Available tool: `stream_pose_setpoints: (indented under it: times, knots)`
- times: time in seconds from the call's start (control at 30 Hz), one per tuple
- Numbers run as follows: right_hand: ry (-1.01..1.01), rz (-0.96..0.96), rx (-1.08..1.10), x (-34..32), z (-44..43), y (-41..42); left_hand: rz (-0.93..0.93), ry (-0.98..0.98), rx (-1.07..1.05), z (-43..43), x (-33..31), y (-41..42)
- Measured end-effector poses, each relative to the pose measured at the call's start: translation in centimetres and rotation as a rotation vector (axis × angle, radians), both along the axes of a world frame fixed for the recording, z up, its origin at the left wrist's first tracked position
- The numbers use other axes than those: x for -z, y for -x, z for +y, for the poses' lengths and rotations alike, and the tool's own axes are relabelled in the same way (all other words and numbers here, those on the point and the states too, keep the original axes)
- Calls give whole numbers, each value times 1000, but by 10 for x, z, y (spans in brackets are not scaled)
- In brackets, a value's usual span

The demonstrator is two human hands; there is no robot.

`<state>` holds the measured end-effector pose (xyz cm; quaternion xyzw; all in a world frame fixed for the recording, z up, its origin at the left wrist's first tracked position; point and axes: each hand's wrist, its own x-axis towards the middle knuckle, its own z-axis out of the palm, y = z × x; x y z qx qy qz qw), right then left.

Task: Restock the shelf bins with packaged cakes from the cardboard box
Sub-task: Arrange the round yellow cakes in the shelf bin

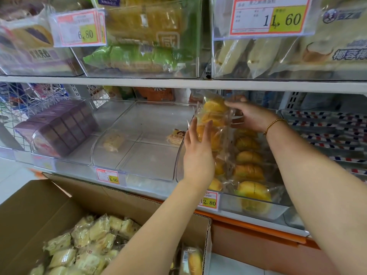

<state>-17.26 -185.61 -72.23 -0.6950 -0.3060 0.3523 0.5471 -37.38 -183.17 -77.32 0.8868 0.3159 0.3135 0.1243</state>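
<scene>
Nearest, at the bottom left, stands the open cardboard box [49, 201], and pale packaged cakes [89, 241] lie in it in a loose heap. Both forearms reach up from there to the lower shelf.

The left hand [198, 147] has straight fingers, a little spread, and presses flat on the left side of a clear bag of yellow cakes [214, 116]. The right hand [252, 116], with a gold bracelet [275, 124] on its wrist, grips the upper right part of the bag, fingers curled over the top.

The bag is held above the right bin [258, 207]. Its long axis is almost upright, and the top end points to the shelf above. In this bin more yellow cakes [248, 161] lie in a row.

The middle bin [149, 167], just beside it, holds only two small packs [114, 142]. Farther up, the upper bins [139, 72] are filled with other packages.
</scene>
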Motion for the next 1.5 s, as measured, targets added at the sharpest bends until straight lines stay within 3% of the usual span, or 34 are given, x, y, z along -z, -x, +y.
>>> stream_pose_setpoints:
  times: [0.03,0.17,0.3,0.47,0.6,0.87,0.97,1.07,1.13,1.23,1.3,1.37,1.5]
  knots:
    - [24,-40,34,-4,2,1,43,-19,-9,0,-1,-2]
    - [110,-505,158,-23,19,3,211,-23,-5,0,-5,7]
    - [295,-791,-67,-24,29,14,263,48,49,-7,-11,28]
    - [362,-805,-110,-30,33,22,-54,-87,-21,-18,-2,45]
    - [295,-804,-9,-28,30,30,15,71,15,-14,-9,41]
    - [141,-866,222,-30,-28,67,124,66,25,-4,-25,24]
    - [102,-925,53,-37,-60,102,-16,223,117,-4,-24,32]
    - [104,-1142,-156,-27,-79,123,-264,525,201,-5,-28,46]
    - [132,-1213,-155,-8,-82,123,-332,681,185,-5,-29,54]
    - [67,-1035,21,16,-84,124,-250,668,153,-4,-23,66]
    - [36,-923,118,27,-85,125,-81,607,219,-6,-20,72]
    - [42,-885,125,33,-81,125,80,542,283,-7,-16,73]
    - [49,-838,68,34,-69,128,137,488,272,-7,-16,75]
